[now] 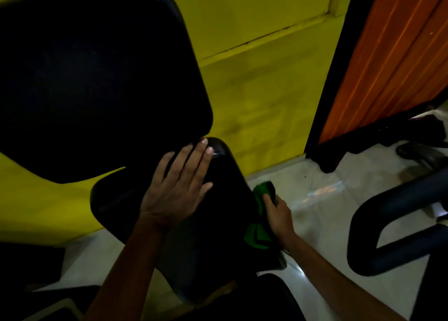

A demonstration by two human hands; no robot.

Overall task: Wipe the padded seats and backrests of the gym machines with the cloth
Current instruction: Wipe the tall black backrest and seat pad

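A black padded backrest (97, 78) fills the upper left, with a black padded seat (211, 243) below it in the middle. My left hand (177, 187) lies flat on the top of the seat, fingers straight and pointing toward the backrest's lower edge. My right hand (278, 214) grips a green cloth (260, 218) with black stripes and holds it against the seat's right side edge. Part of the cloth hangs below my fingers.
A yellow wall (254, 66) stands behind the machine. An orange slatted panel in a black frame (388, 66) stands at the right. Black curved machine tubing (392, 228) sits on the pale tiled floor (322, 199) at the right. Dark machine parts lie at the lower left.
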